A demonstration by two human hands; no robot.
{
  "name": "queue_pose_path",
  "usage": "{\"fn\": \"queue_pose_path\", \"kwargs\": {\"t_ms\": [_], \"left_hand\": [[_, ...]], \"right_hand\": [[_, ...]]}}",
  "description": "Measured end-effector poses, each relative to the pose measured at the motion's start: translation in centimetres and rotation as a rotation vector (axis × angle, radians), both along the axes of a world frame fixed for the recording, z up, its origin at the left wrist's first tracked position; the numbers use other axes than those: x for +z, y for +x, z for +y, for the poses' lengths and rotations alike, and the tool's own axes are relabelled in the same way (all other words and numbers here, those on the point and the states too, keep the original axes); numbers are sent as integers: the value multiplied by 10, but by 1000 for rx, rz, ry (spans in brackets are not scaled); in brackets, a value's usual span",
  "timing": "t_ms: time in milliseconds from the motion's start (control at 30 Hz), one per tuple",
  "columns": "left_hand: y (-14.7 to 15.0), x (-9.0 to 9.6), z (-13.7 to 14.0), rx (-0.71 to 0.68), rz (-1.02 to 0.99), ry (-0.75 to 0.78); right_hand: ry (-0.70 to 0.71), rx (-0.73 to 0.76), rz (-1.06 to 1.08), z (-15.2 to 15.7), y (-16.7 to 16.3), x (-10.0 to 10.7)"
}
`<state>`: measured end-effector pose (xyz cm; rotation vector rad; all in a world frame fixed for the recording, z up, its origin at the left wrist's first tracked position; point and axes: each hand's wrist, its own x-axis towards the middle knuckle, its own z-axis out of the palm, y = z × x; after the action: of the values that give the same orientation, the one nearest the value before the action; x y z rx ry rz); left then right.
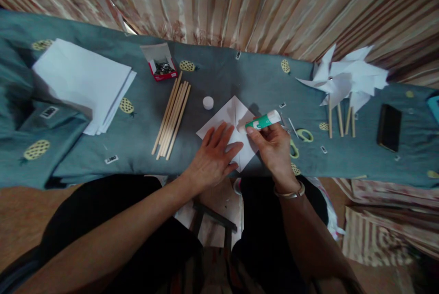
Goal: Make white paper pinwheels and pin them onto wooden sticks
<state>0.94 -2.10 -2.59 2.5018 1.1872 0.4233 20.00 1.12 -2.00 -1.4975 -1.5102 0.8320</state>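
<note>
A square of white paper (236,106), with cuts or creases running in from its corners, lies turned cornerwise in front of me. My left hand (214,157) rests flat on its left part, fingers spread. In my right hand (274,147) is a green and white glue stick (262,121), tilted so that its left end is at the middle of the paper; whether it touches I cannot tell. The white glue cap (208,103) stands just beyond the paper's left edge. Yellow-green scissors (304,136) lie right of my right hand, partly hidden by it.
Several wooden sticks (173,118) lie left of the paper, below an open red box (163,67) of small metal pieces. A stack of white paper (82,79) is at far left. Finished paper pinwheels (356,74) and a black phone (389,127) lie at right on the green cloth (144,102).
</note>
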Motion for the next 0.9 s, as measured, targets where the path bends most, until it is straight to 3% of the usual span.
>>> {"fn": "queue_pose_path", "kwargs": {"t_ms": [267, 900], "left_hand": [[2, 3, 0, 9, 7, -22], [2, -1, -1, 11, -36, -13]], "right_hand": [[-25, -75, 77, -2, -7, 7], [12, -69, -333, -7, -9, 17]]}}
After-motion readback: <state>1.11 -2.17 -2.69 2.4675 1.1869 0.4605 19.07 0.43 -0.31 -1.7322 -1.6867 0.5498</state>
